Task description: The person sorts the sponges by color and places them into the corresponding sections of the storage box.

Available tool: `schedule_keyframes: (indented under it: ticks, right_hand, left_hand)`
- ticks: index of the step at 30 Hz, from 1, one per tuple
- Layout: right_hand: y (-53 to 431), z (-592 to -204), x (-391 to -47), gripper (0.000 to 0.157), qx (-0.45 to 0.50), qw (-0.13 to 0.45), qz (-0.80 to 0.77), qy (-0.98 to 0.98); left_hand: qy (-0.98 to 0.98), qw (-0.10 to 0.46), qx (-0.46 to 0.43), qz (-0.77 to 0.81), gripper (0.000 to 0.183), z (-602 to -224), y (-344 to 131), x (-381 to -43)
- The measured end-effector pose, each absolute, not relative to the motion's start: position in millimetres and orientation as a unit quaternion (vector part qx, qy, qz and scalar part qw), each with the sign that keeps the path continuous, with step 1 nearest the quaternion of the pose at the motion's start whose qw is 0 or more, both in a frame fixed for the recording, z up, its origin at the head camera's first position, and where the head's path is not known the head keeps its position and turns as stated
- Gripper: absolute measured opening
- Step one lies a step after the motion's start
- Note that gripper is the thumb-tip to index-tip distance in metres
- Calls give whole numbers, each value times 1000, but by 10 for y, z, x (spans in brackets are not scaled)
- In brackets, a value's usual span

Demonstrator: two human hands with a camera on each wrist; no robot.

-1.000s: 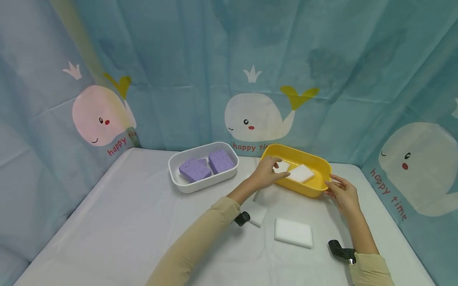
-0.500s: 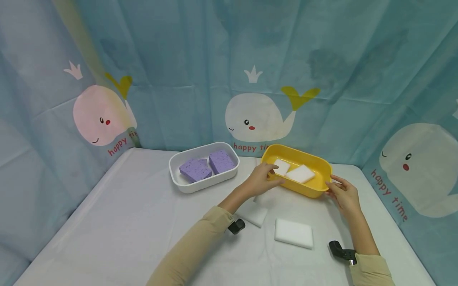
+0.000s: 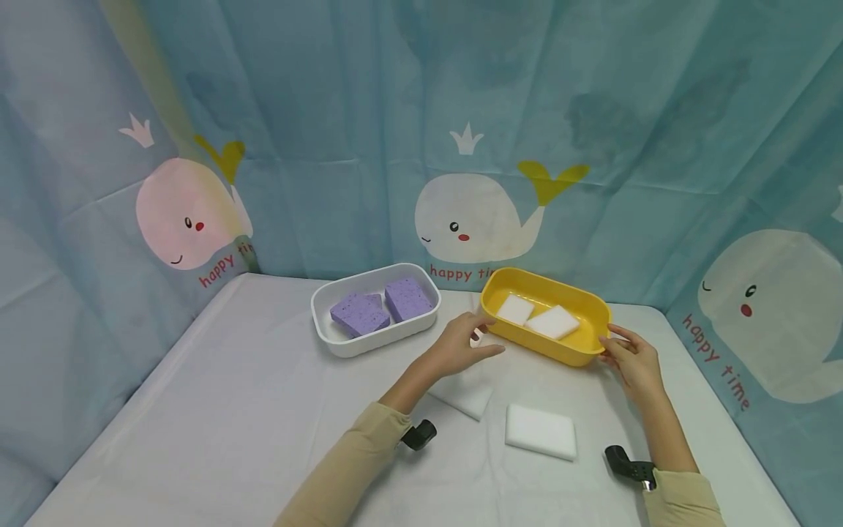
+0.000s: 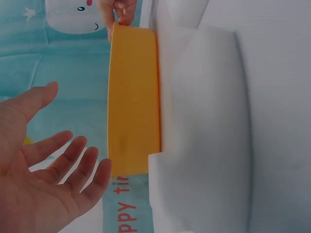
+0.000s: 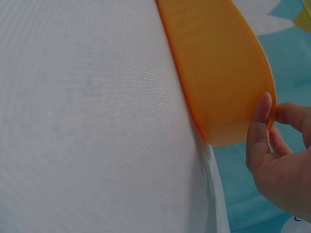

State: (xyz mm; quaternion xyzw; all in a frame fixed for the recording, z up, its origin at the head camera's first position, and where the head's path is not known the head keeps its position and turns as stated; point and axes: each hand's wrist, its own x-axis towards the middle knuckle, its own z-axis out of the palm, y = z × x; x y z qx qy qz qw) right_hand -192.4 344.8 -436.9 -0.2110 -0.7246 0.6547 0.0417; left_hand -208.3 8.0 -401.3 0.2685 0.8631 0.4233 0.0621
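Observation:
A yellow tray [image 3: 541,345] stands at the back right, holding two white sponge pads, a left one [image 3: 516,309] and a right one [image 3: 553,322]. My right hand [image 3: 634,366] pinches the tray's right rim between thumb and fingers, as the right wrist view also shows. Just off the tray's near left corner, my left hand [image 3: 454,348] hovers with fingers spread and nothing in it. Below that hand lies a white sponge pad [image 3: 469,399], partly covered by the forearm. Another white sponge pad [image 3: 541,432] lies flat on the table to its right.
Left of the yellow tray stands a white tray [image 3: 378,339] with two purple sponges [image 3: 360,313] in it. A white cloth [image 3: 217,410] covers the table. Blue curtains [image 3: 342,212] with whale prints hang behind and at both sides.
My left hand has drawn back from over the yellow tray, leftward and toward me, uncovering the left white sponge pad inside. The right hand keeps its grip on the rim.

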Motion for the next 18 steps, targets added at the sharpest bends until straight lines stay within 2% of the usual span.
schedule_keyframes:
  ticks: [7,18]
  right_hand:
    - [3447,-4364,-1912,66,-210,42,655,-725]
    - [3433,-4341,-1896,66,-205,38,658,-723]
  left_hand:
    - [869,77,253,417,55,-4109,-32,-2010]
    - [870,65,284,398,50,-4297,-257,-1932]
